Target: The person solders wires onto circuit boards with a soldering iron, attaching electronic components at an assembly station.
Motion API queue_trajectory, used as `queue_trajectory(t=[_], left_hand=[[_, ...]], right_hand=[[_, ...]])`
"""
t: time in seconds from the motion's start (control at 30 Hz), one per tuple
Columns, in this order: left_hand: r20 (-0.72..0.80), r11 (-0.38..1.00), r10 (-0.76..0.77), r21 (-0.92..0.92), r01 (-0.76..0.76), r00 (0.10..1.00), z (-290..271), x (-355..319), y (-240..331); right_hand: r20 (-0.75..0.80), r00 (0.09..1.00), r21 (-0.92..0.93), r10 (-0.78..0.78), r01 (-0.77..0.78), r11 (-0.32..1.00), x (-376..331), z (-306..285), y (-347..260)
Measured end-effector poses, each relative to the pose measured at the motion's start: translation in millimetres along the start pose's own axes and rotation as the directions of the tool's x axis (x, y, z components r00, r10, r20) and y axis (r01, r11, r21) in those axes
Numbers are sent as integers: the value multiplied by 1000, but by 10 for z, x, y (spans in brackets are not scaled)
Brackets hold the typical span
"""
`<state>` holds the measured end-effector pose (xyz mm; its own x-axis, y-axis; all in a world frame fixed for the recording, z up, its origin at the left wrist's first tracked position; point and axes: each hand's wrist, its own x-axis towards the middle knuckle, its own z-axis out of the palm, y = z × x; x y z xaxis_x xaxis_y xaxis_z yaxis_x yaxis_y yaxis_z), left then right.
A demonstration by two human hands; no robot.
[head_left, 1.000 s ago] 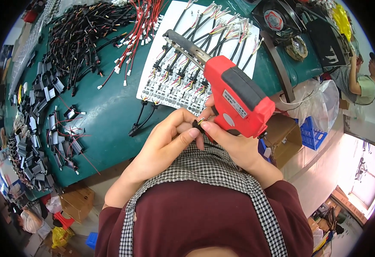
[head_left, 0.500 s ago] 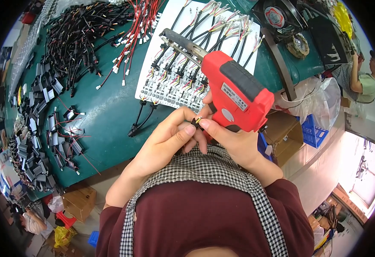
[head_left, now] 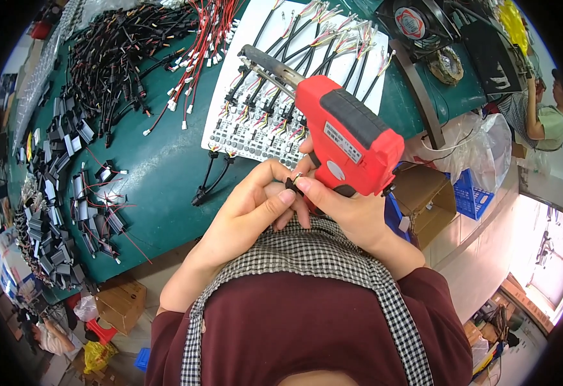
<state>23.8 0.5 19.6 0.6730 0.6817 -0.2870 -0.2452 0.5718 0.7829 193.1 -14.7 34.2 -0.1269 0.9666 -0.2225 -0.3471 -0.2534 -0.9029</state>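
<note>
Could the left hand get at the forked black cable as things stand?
Probably yes: the forked black cable lies on the green table just left of the left hand, nothing visible between them. However, the hand pinches a small black piece and may need to release it first.

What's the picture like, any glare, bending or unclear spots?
Head view: the bright area at far right is washed out; head view: surroundings bow toward the round black rim; head view: fingertips of the left hand and right hand partly cover the small black part, leaving its detail unclear.
</note>
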Motion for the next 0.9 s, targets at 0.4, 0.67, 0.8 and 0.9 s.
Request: queue_trajectory(t=[0.4,0.67,0.8,0.9], left_hand=[[-216,886,156,462,-40,964,123,-36,78],[-236,882,141,470,-14,961,123,-38,62],[-255,873,138,488,5,957,123,-46,64],[-263,836,172,549,1,949,128,-46,76]], right_hand=[[19,1000,-84,-17,19,996,-48,6,-40],[15,999,-42,52,-52,998,-59,-14,-51],[2,999,-94,47,-47,994,-73,-1,-67],[-5,1000,-64,23,-23,998,-84,-7,-16]])
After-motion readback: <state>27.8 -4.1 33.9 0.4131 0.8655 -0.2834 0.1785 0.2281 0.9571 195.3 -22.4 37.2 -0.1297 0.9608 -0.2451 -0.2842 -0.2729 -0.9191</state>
